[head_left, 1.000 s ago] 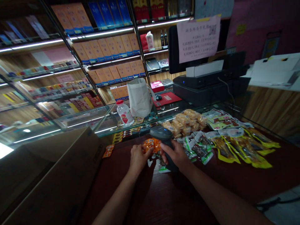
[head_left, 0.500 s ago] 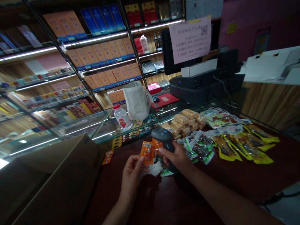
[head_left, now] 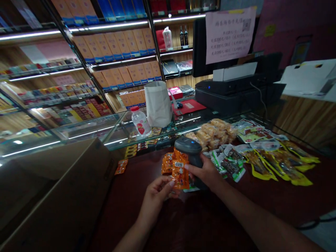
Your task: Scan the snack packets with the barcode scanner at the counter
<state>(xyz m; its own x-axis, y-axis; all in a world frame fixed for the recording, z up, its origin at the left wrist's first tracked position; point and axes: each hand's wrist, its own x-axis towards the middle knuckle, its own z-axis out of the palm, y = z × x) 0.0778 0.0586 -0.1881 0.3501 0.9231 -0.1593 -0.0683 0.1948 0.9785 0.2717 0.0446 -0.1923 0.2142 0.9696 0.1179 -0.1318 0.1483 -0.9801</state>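
My left hand (head_left: pixel 160 189) pinches the lower edge of a small orange snack packet (head_left: pixel 181 177) with a pale label near its top. Wrapped around the handle of a dark grey barcode scanner (head_left: pixel 188 145), my right hand (head_left: pixel 208 174) has its thumb close to that packet's right side; whether they touch I cannot tell. The scanner's head, showing a small blue light, is just above the packet. More orange packets (head_left: pixel 167 163) are behind and left of the held one, partly hidden. A single orange packet (head_left: pixel 121 167) lies apart, beside the cardboard box.
An open cardboard box (head_left: pixel 65 189) stands at left. Wrapped tan snacks (head_left: pixel 214 133), green-and-clear packets (head_left: pixel 231 162) and yellow-edged pouches (head_left: pixel 278 162) lie to the right. Behind are a red-capped bottle (head_left: pixel 141 122), a white bag (head_left: pixel 159 105) and a monitor (head_left: pixel 198 49).
My left hand has moved right with its orange packet, which is now closer below the scanner's head. Orange packets now show left of it. The camera view has shifted slightly.
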